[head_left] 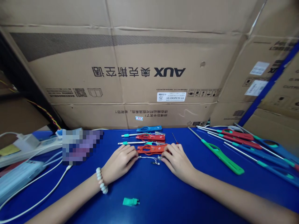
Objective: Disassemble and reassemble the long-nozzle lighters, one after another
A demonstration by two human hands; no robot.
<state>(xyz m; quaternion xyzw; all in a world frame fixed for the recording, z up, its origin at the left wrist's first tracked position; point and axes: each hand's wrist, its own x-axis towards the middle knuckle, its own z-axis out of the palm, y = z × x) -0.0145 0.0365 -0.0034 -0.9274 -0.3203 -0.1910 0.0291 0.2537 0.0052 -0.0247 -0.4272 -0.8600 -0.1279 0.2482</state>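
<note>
My left hand (123,159), with a bead bracelet at the wrist, pinches one end of a thin white wire (147,157). My right hand (177,161) has its fingers closed on a small whitish part (159,157) at the wire's other side. A small dark and silvery piece (155,163) hangs or lies between the hands. Just beyond my fingertips is an orange lighter casing (151,149), partly covered by the right fingers. Behind it lie a red lighter casing (151,137) and a blue lighter casing (149,128), with metal tubes (130,134) beside them.
A teal plastic piece (130,202) lies near the front. On the right are a green long lighter (221,155) and several red and blue ones. A thin screwdriver (174,138) lies behind my right hand. Power strips (21,174) and cables occupy the left; cardboard (140,46) walls the back.
</note>
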